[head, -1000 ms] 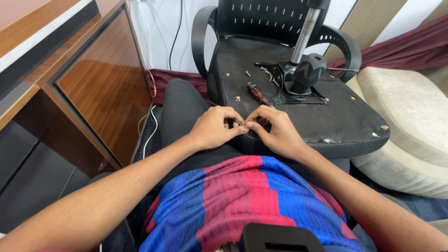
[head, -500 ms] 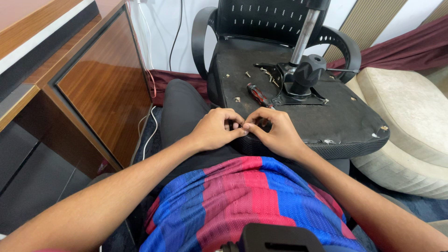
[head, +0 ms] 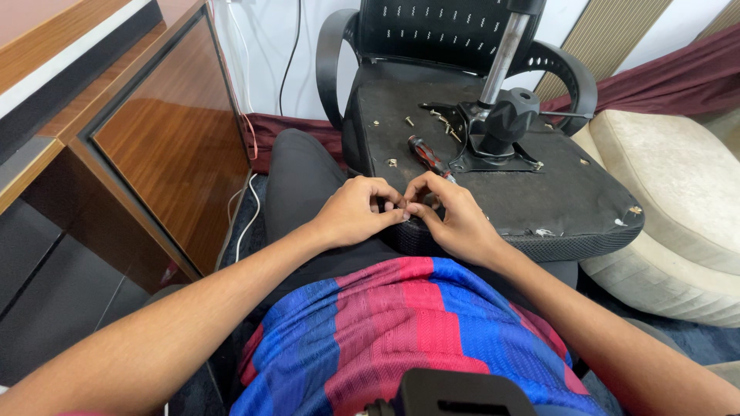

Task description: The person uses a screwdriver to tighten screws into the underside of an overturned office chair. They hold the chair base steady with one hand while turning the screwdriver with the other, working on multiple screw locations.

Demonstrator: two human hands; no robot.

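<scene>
Pinching something small between their fingertips, the left hand (head: pixel 361 209) and the right hand (head: pixel 451 217) meet at the near edge of an overturned office chair seat (head: pixel 570 202). Both hands are narrowed to a fine grip, thumbs and forefingers touching; what they hold is too small to make out, though it may be one of the screws.

As for progress, the work looks partway through. The black chair mechanism (head: pixel 505 127) with its metal gas cylinder (head: pixel 505 54) stands on the underside of the seat, and loose screws (head: pixel 408 121) lie scattered around it, so fasteners are already out. A screwdriver with a red and black handle (head: pixel 426 154) lies untouched on the seat, just beyond the hands. The armrests and backrest are attached.

The seat base is dark, rough board with torn fabric at its edge. The person sits on the floor in a striped red and blue shirt. A wooden cabinet (head: pixel 173 146) stands to the left with cables along the white wall, and a cream cushion (head: pixel 678 192) lies to the right.
</scene>
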